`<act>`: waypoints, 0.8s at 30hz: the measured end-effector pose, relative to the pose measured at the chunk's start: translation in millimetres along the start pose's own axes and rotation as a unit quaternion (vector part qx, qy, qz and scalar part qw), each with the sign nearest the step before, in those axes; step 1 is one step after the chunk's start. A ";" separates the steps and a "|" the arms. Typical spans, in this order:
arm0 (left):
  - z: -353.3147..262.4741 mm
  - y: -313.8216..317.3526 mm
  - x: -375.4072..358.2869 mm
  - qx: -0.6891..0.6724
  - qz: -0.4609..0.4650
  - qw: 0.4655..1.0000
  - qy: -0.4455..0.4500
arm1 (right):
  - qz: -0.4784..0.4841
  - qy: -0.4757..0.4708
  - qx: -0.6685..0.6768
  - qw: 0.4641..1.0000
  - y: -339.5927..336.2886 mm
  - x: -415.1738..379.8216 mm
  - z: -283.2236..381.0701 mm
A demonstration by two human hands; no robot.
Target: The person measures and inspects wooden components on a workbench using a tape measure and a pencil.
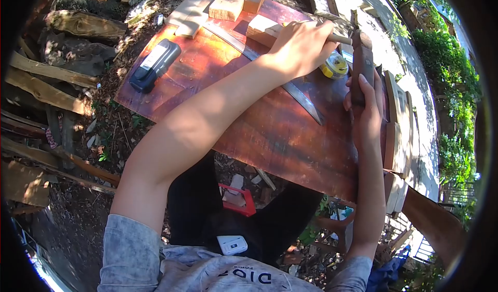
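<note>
My left hand [303,48] reaches across the board to its far right side, fingers curled round a thin pale rod [341,38]. The rod's end meets the upper part of a dark wooden tool [361,66]. A narrow dark piece sticks up beyond the tool's top. My right hand [366,97] grips the lower part of this tool, holding it upright. Just below my left hand sits a yellow tape measure [334,66]. A long metal straightedge [301,102] runs diagonally beneath my left forearm. A light wood block [262,30] lies beside my left hand.
The reddish-brown board [270,141] spans the space before my knees. On it lie a black and grey device [154,65] and several wood pieces [231,1]. Planks [397,131] line its right side. A white device [232,245] rests on my lap; a red frame [248,204] lies below.
</note>
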State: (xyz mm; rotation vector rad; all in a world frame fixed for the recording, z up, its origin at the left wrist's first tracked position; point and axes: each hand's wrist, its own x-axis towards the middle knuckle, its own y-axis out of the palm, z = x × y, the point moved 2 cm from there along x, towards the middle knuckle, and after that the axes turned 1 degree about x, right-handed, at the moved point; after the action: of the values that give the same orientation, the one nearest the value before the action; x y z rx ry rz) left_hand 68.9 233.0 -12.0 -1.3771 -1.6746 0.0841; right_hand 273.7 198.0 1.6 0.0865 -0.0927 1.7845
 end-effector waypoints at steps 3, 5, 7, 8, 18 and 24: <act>-0.1 -9.9 3.9 -0.023 -0.037 0.999 -0.028 | -0.002 -0.006 -0.036 0.999 3.5 -2.9 4.0; 1.3 -10.9 5.3 -0.039 -0.066 0.997 -0.034 | 0.000 -0.016 -0.056 0.998 7.3 -5.0 5.5; -0.3 -12.8 6.3 -0.045 -0.081 0.994 -0.062 | 0.001 -0.020 -0.079 0.997 11.5 -6.2 5.4; -1.8 -13.0 6.8 -0.048 -0.088 0.992 -0.076 | -0.001 -0.019 -0.094 0.995 12.5 -7.0 5.2; 8.7 -13.8 5.0 -0.091 -0.100 0.986 -0.095 | -0.001 -0.021 -0.108 0.994 15.0 -7.1 6.2; 10.1 -1.8 4.3 -0.036 -0.104 0.994 0.001 | -0.010 -0.074 -0.090 0.993 7.8 -8.6 2.8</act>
State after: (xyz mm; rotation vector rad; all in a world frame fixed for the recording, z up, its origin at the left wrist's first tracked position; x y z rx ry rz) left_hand 61.0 240.6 -14.1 -1.2452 -1.8255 -0.0971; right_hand 267.9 187.7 3.4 0.0897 -0.3575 1.7407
